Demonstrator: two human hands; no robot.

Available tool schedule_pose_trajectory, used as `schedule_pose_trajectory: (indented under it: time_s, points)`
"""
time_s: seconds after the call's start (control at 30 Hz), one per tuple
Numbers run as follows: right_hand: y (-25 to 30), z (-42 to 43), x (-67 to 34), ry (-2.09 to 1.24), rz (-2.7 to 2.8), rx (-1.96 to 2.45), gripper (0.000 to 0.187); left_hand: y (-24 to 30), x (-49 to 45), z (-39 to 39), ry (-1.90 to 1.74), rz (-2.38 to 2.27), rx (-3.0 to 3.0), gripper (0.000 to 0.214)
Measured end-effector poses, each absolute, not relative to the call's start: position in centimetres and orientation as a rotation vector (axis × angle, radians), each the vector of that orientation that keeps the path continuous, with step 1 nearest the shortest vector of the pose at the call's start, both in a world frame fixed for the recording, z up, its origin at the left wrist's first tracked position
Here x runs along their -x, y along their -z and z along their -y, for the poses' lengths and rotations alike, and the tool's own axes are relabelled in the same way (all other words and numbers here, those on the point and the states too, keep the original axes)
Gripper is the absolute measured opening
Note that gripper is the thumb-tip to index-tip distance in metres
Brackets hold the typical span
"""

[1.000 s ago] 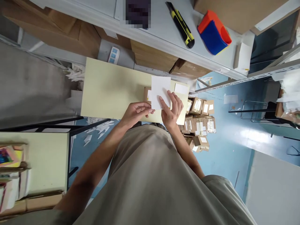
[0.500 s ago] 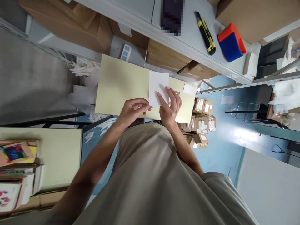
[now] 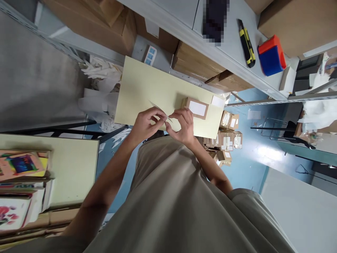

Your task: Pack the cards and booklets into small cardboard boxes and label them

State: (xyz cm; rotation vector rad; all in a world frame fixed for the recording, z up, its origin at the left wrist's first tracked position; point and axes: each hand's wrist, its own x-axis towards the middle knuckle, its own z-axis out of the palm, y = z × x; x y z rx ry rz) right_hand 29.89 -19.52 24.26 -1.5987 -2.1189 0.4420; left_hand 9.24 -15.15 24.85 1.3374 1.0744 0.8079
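Observation:
A thin white paper sheet (image 3: 155, 105) is seen almost edge-on above the table, its surface mostly hidden from me. My left hand (image 3: 149, 123) is closed, pinching the sheet near its close corner with thumb and fingers. Around that same corner curl the thumb and forefinger of my right hand (image 3: 182, 124), closed on the edge. Just beyond the right hand, a small cardboard box (image 3: 205, 114) with a white label (image 3: 197, 108) on top rests on the pale yellow table (image 3: 142, 80). Another white paper piece (image 3: 218, 101) lies at the table's right end.
A shelf (image 3: 184, 33) over the far side bears a yellow-black box cutter (image 3: 246, 45) and a red-blue tape dispenser (image 3: 271, 56). Behind the table is a power strip (image 3: 150, 55). Taped boxes (image 3: 226, 140) are stacked on the right floor. Books (image 3: 15, 211) stand at left.
The white sheet has turned from facing me to nearly edge-on and moved left. My right hand has shifted left to its corner, and the small labelled box is now uncovered.

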Motion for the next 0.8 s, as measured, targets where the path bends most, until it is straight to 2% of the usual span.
schedule_pose_trajectory:
  time_s: [0.1, 0.47, 0.63, 0.8]
  points:
    - [-24.1, 19.2, -29.1, -0.44, 2.099, 1.615, 0.016, -24.7, -8.5, 15.1, -0.801, -1.063, -1.397, 0.021]
    - [-23.3, 18.2, -28.4, -0.541, 2.026, 1.617, 0.013, -23.5, -7.6, 14.6, -0.765, -1.035, -1.473, 0.017]
    - [-23.1, 18.0, -29.0, -0.648, 1.759, 1.661, 0.014, -18.9, -6.6, 13.6, -0.68, -1.235, -1.425, 0.014]
    - [-23.7, 18.4, -30.2, -0.743, 1.44, 1.739, 0.021, -13.0, -2.9, 11.2, -0.446, -1.578, -1.398, 0.004]
